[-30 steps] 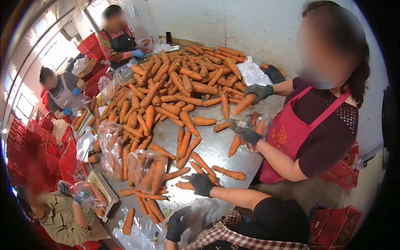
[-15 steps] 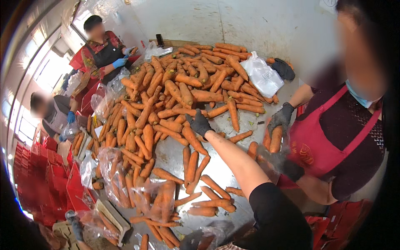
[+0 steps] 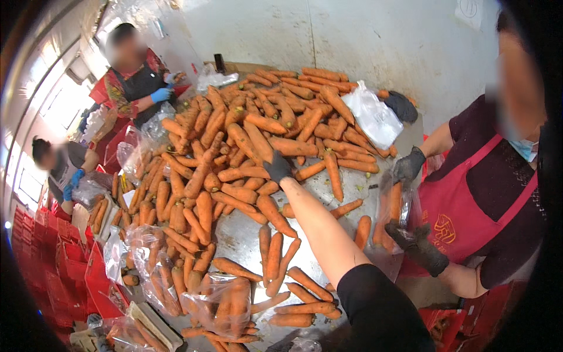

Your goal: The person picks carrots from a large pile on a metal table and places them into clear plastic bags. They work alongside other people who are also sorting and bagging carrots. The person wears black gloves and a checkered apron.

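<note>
My right hand (image 3: 278, 168), in a dark glove, reaches across to the large pile of carrots (image 3: 205, 167). Its fingers close round the near end of a long carrot (image 3: 258, 142) lying on the pile. At the lower edge a dark patch, seemingly my gloved left hand (image 3: 282, 342), is mostly cut off, beside a crumpled clear plastic bag (image 3: 306, 341); its fingers cannot be made out. Under my right forearm, several loose carrots (image 3: 274, 256) lie on the metal table (image 3: 246, 234). A clear bag filled with carrots (image 3: 226, 308) rests toward the lower left.
A co-worker in a red apron (image 3: 451, 205) at the right handles a clear bag of carrots (image 3: 396, 202). White plastic bags (image 3: 374, 114) lie at the pile's far right. Two more people work at the left, near red crates (image 3: 73, 255). A scale-like tray (image 3: 153, 325) stands lower left.
My right hand has moved slightly and closed on a carrot's end. The co-worker's lower hand at the right has come away from the bag and opened. The view has shifted slightly.
</note>
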Demonstrator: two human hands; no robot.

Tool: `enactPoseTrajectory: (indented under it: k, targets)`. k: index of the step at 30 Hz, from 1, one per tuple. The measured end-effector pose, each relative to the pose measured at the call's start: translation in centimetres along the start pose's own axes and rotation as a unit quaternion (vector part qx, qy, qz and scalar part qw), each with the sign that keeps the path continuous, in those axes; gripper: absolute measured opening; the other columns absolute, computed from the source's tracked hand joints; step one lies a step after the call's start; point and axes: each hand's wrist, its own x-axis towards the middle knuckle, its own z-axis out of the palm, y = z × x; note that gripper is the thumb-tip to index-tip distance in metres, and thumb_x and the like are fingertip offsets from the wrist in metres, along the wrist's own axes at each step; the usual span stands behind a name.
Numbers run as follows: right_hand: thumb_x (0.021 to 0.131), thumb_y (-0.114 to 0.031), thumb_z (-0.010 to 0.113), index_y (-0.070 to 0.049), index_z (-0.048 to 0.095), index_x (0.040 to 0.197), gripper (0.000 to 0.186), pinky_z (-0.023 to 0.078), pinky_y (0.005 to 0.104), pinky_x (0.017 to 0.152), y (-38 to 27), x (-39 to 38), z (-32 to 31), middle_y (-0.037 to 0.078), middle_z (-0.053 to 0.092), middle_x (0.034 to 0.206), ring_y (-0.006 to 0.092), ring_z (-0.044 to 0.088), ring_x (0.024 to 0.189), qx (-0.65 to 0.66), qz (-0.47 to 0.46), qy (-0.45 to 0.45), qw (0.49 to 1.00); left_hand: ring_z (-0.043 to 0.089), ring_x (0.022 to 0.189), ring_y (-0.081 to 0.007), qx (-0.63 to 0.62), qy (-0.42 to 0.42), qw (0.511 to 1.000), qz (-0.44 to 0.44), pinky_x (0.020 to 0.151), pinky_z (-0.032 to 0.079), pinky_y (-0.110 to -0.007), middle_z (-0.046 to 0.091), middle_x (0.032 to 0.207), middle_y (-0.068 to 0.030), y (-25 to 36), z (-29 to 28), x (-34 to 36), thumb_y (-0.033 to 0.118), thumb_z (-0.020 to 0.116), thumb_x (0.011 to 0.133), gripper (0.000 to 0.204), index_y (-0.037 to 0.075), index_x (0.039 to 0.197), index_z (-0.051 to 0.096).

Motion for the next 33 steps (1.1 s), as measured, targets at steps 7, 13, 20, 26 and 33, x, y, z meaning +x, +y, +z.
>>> enactPoseTrajectory:
  k: [7, 13, 20, 26, 33]
  targets:
    - [0.087, -0.041, 0.049, -0.002, 0.049, 0.108, 0.044, 0.042, 0.0275, 0.065, -0.4, -13.2, -2.4, 0.005, 0.053, 0.084, 0.0123, 0.049, 0.072, 0.468, 0.078, -0.184, 0.861, 0.058, 0.087, -0.0157, -0.027, 0.042, 0.998, 0.042, 0.080, 0.045, -0.028, 0.063, 0.094, -0.0094, -1.5, 0.9, -3.7, 0.015, 0.052, 0.087, 0.026, -0.002, 0.106, 0.057]
    - [0.092, -0.035, 0.041, -0.006, 0.042, 0.114, 0.037, 0.044, 0.0246, 0.067, -0.1, -34.9, -7.8, 0.004, 0.052, 0.089, 0.0110, 0.050, 0.082, 0.539, 0.024, -0.242, 0.806, 0.057, 0.090, -0.0174, -0.088, 0.064, 0.986, 0.129, 0.083, 0.044, -0.029, 0.061, 0.099, -0.0098, -3.5, 0.3, -6.1, 0.011, 0.047, 0.087, 0.029, -0.002, 0.112, 0.053]
    - [0.073, -0.045, 0.064, 0.000, 0.041, 0.119, 0.069, 0.049, 0.0304, 0.073, -0.2, -49.3, -11.9, 0.012, 0.057, 0.097, 0.0198, 0.058, 0.084, 0.533, 0.035, -0.364, 0.763, 0.050, 0.106, -0.0209, -0.390, 0.064, 0.869, 0.297, 0.089, 0.042, -0.036, 0.053, 0.113, -0.0116, 2.0, 2.6, -3.8, 0.022, 0.048, 0.089, 0.042, 0.001, 0.124, 0.039]
    - [0.079, -0.024, 0.064, -0.003, 0.027, 0.130, 0.067, 0.046, 0.0314, 0.078, -0.7, -52.9, -12.6, 0.012, 0.050, 0.114, 0.0197, 0.054, 0.099, 0.206, -0.078, -0.328, 0.919, 0.054, 0.080, -0.0131, -0.414, 0.138, 0.859, 0.268, 0.070, 0.048, -0.026, 0.052, 0.091, -0.0038, 2.8, 7.5, -3.9, 0.013, 0.066, 0.075, 0.041, 0.004, 0.107, 0.043]
    - [0.078, -0.023, 0.066, -0.005, 0.028, 0.129, 0.066, 0.046, 0.0307, 0.076, 0.2, -56.3, -12.8, 0.013, 0.055, 0.105, 0.0218, 0.056, 0.092, 0.046, -0.204, -0.212, 0.955, 0.053, 0.063, -0.0131, -0.416, 0.180, 0.850, 0.268, 0.053, 0.046, -0.025, 0.052, 0.078, -0.0056, 4.0, 4.4, -1.3, 0.016, 0.060, 0.081, 0.027, 0.002, 0.098, 0.046]
